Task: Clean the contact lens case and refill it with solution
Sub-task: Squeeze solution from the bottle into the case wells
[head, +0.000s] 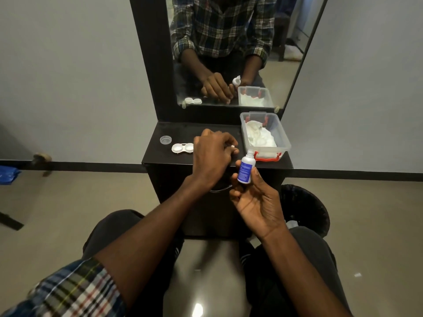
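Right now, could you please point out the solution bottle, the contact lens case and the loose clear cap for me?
solution bottle [245, 168]: head view, on its blue label.
contact lens case [182, 148]: head view, between its two white wells.
loose clear cap [165, 140]: head view, on its round centre.

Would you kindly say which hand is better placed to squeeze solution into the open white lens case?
Right: the right hand already grips the small white blue-labelled bottle; the left hand pinches its cap.
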